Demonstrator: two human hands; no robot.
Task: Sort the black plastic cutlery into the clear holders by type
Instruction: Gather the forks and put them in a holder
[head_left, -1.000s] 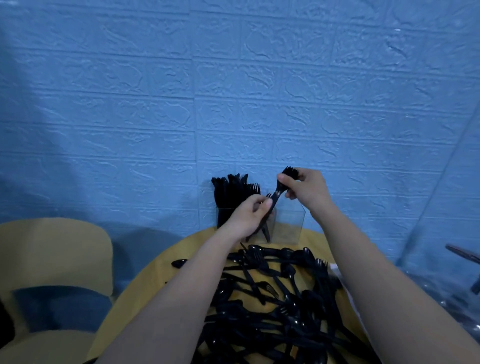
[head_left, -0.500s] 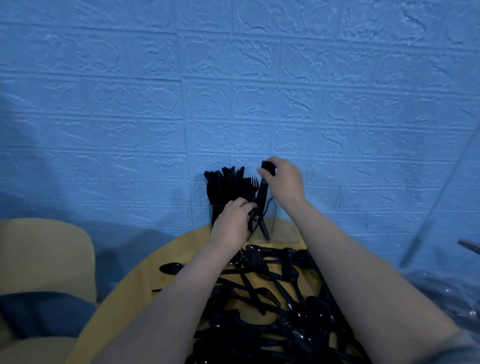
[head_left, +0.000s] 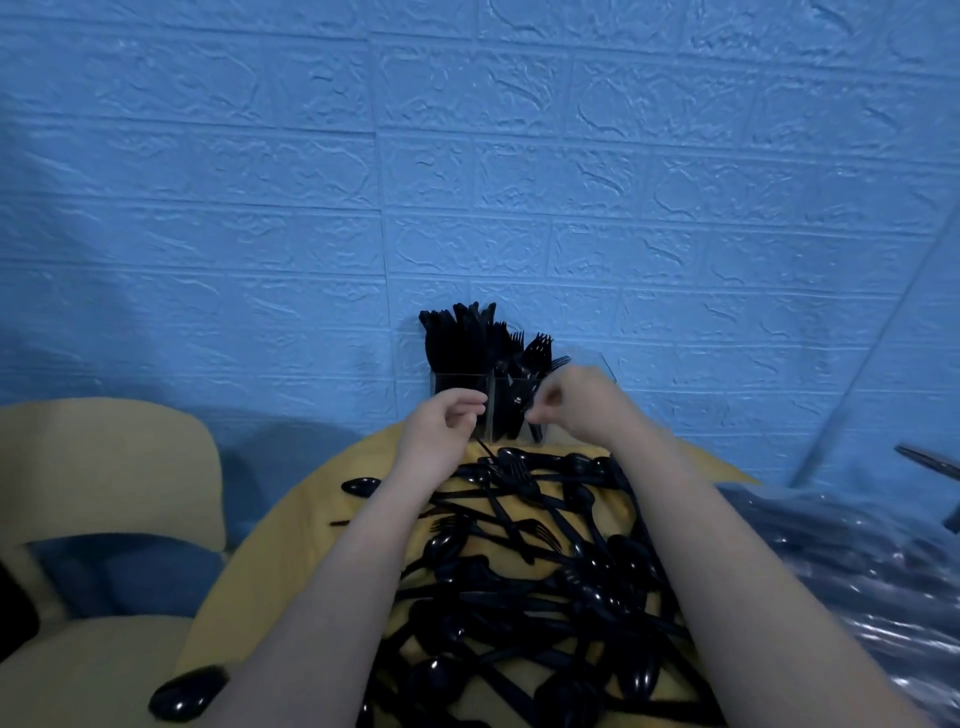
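Clear holders (head_left: 460, 385) stand at the table's far edge against the wall. The left one is packed with black knives (head_left: 457, 338), and the one beside it holds black forks (head_left: 525, 353). My left hand (head_left: 441, 434) hovers in front of the holders with its fingers curled. A thin black handle (head_left: 487, 453) shows just below it; whether I hold it is unclear. My right hand (head_left: 576, 408), blurred, is loosely curled in front of the fork holder, with nothing seen in it. A heap of black spoons and forks (head_left: 519, 571) lies between my forearms.
The round yellow table (head_left: 291, 551) is hemmed by a beige chair (head_left: 104, 467) on the left and crinkled clear plastic sheeting (head_left: 857, 561) on the right. A glossy black object (head_left: 187, 693) lies at the table's near left edge. The blue brick-pattern wall stands right behind the holders.
My right hand lowered the fork bundle into the second holder and let go. Both hands have drawn back a little towards me.
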